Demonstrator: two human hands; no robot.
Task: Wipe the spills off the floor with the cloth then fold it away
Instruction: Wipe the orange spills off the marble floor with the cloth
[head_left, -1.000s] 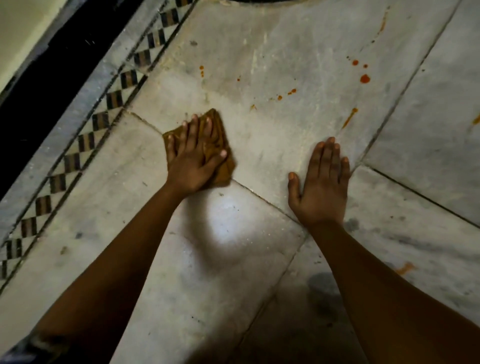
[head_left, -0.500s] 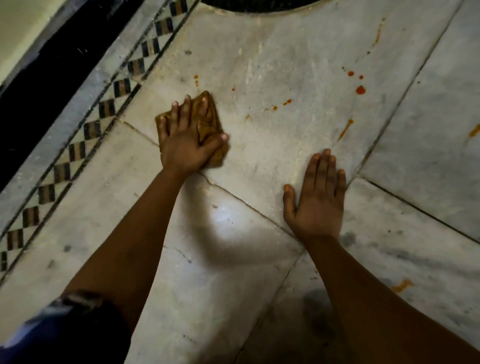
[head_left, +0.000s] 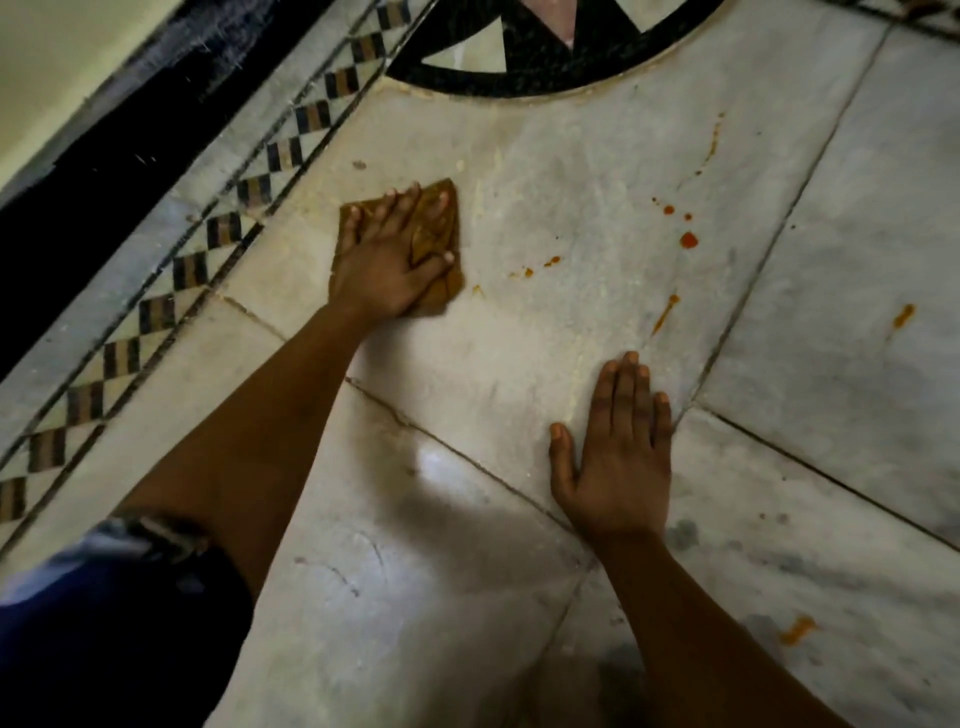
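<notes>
A folded brown cloth (head_left: 445, 208) lies on the pale marble floor (head_left: 519, 353). My left hand (head_left: 389, 265) presses flat on top of it, fingers spread over the fabric and thumb at its right edge. Orange spills dot the floor to the right: small drops (head_left: 535, 267) just beside the cloth, a round blob (head_left: 689, 240), a streak (head_left: 665, 314) and another streak (head_left: 903, 315) farther right. One more smear (head_left: 797, 630) lies near my right forearm. My right hand (head_left: 615, 462) rests flat on the floor, fingers together, holding nothing.
A checkered tile border (head_left: 208, 244) runs diagonally at the left, beside a black strip (head_left: 104, 171) and a wall. A black round inlay (head_left: 545, 62) lies at the top. A dark-clothed knee (head_left: 104, 623) sits at the bottom left.
My left hand has slid the cloth forward and to the right across the slab, over small orange drops. My right hand has stayed planted. The camera tilted up, bringing the round inlay into view.
</notes>
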